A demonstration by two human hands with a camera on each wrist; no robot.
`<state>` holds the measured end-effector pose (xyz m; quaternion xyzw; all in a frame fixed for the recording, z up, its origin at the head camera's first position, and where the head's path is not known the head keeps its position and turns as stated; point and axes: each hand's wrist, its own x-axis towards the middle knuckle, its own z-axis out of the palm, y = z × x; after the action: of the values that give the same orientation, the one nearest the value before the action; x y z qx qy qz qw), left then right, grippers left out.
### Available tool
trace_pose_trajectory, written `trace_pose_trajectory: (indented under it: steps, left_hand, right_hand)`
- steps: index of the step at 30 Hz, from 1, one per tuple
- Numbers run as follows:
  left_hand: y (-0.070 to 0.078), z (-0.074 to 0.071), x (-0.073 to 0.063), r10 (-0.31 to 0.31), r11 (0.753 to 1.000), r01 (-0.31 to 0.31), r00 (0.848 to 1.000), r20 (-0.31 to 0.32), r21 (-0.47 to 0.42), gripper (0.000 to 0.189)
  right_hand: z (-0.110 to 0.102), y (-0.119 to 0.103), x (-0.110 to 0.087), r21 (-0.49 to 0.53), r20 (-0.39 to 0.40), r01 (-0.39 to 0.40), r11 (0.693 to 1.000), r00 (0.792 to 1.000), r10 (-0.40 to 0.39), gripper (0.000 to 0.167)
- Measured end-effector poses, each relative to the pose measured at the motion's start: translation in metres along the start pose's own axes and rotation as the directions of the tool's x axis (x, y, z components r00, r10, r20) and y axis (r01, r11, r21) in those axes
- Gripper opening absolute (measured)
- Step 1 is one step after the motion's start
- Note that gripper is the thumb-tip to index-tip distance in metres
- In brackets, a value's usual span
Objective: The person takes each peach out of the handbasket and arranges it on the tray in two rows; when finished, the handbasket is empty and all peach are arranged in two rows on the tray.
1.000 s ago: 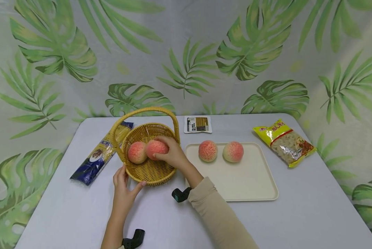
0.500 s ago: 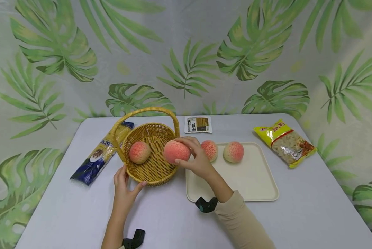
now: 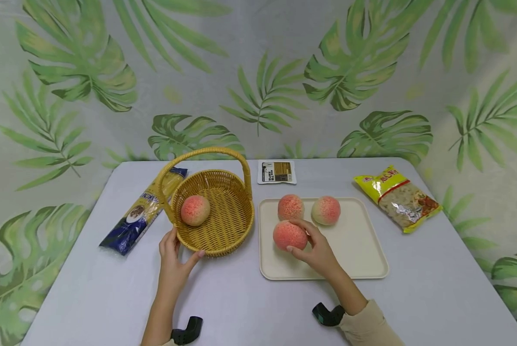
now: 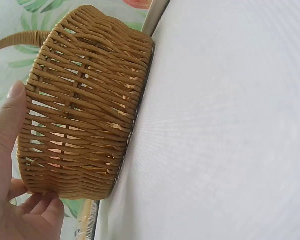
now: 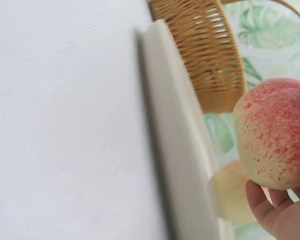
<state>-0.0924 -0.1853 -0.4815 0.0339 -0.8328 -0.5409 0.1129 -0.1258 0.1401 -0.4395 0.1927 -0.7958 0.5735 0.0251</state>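
My right hand (image 3: 316, 247) grips a pink and cream peach (image 3: 290, 235) over the left part of a cream tray (image 3: 349, 259). In the right wrist view that peach (image 5: 275, 132) has fingers beneath it, close over the tray's rim. Two more peaches, one on the left (image 3: 290, 207) and one on the right (image 3: 326, 210), sit along the tray's back. A wicker basket (image 3: 223, 221) with an arched handle stands left of the tray, one peach (image 3: 195, 210) inside. My left hand (image 3: 173, 262) holds the basket's near left rim between thumb and fingers.
A blue and yellow pasta packet (image 3: 139, 214) lies left of the basket, partly behind it. Toward the back edge is a small white sachet (image 3: 277, 172). A yellow food bag (image 3: 397, 199) lies to the right of the tray.
My right hand has lifted a peach out of the basket and carried it right, over the tray. The left hand stays at the basket rim.
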Motion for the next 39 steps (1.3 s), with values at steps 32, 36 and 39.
trace_pose_trajectory:
  steps: [32, 36, 39]
  left_hand:
    - [0.003, 0.001, 0.001, -0.006, 1.000, 0.006, 1.000, 0.008, 0.013, 0.096]
    - [0.016, -0.001, -0.002, -0.032, 0.999, 0.032, 0.999, 0.016, 0.006, 0.094]
    - [0.022, -0.002, -0.004, -0.032, 0.999, 0.032, 0.999, 0.012, -0.004, 0.093]
  right_hand:
    - [-0.005, -0.033, 0.006, -0.119, -0.013, 0.130, 0.984, 0.991, -0.133, 0.061]
    - [0.009, -0.053, 0.025, -0.048, 0.018, 0.174, 0.984, 0.985, -0.173, 0.060]
    - [0.023, -0.048, 0.043, -0.023, 0.049, 0.211, 0.977, 0.977, -0.210, 0.061]
